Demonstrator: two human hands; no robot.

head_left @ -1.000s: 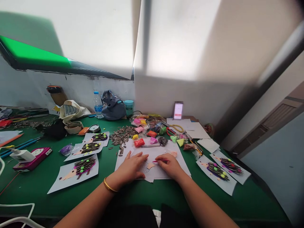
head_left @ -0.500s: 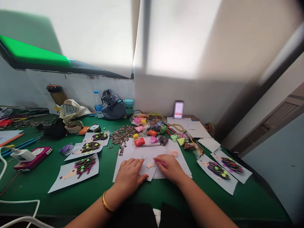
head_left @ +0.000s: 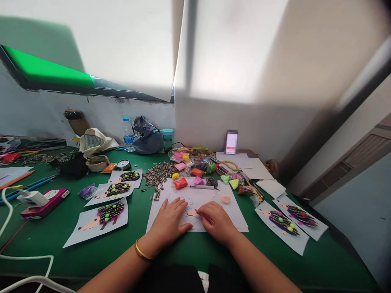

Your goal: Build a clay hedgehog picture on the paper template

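My left hand (head_left: 171, 217) lies flat with its fingers spread, holding down a small sheet of paper with a pencil-like outline (head_left: 188, 202) on it. A flat patch of peach clay (head_left: 192, 213) is on that drawing, between my hands. My right hand (head_left: 218, 221) is closed around a thin pink clay modelling tool (head_left: 209, 218), its tip at the right edge of the peach patch. Larger white paper (head_left: 227, 219) lies underneath. Beyond my right hand rests a lump of peach clay (head_left: 225, 199). My left fingers hide part of the outline.
Finished hedgehog cards (head_left: 104, 221) lie left, with others (head_left: 282, 226) at right. Sunflower seeds (head_left: 159, 175) are heaped behind the paper, beside bagged coloured clay (head_left: 181, 183). A grey pen (head_left: 202, 187), yellow-handled scissors (head_left: 229, 165) and a propped phone (head_left: 231, 142) stand or lie farther back.
My right hand has shifted slightly, and the pink tool now slants more steeply, its tip still at the peach clay. My left fingers have spread wider. The whole view has moved a little.
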